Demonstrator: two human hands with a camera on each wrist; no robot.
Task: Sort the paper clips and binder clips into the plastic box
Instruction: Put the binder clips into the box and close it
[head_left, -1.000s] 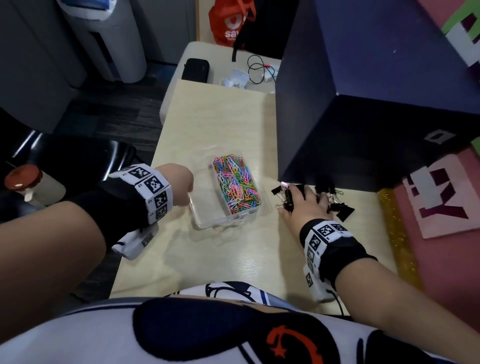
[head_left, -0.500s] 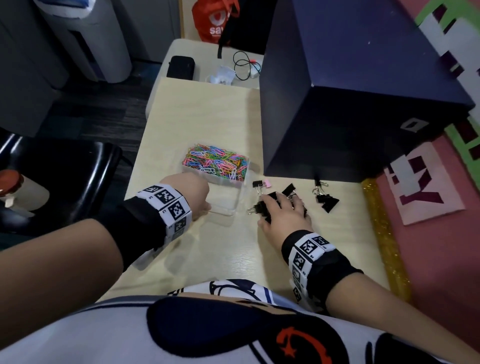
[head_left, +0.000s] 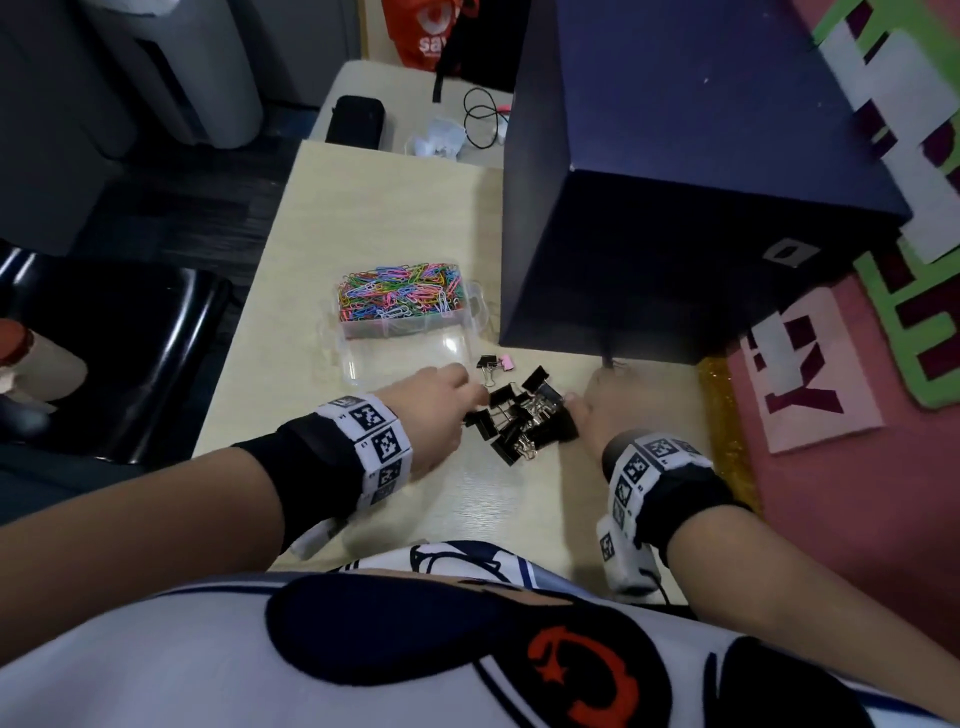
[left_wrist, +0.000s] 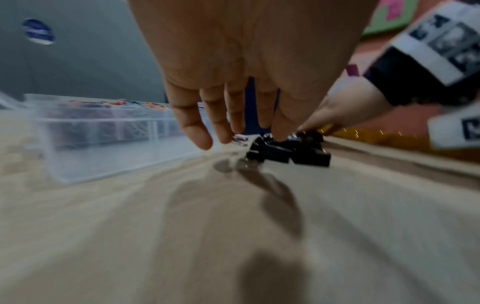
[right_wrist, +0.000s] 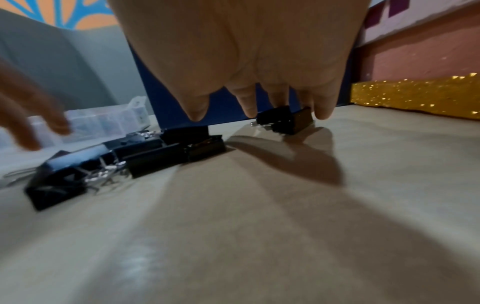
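Pale wooden table (head_left: 395, 208) – plastic box (head_left: 400, 353), binder clips (head_left: 524, 421), dark box (head_left: 675, 223)

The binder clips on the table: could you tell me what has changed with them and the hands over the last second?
The right hand has swept the black binder clips from beside the dark box into one pile nearer the person. The left hand has left the plastic box and reached the pile. The paper clips stay in their compartment.
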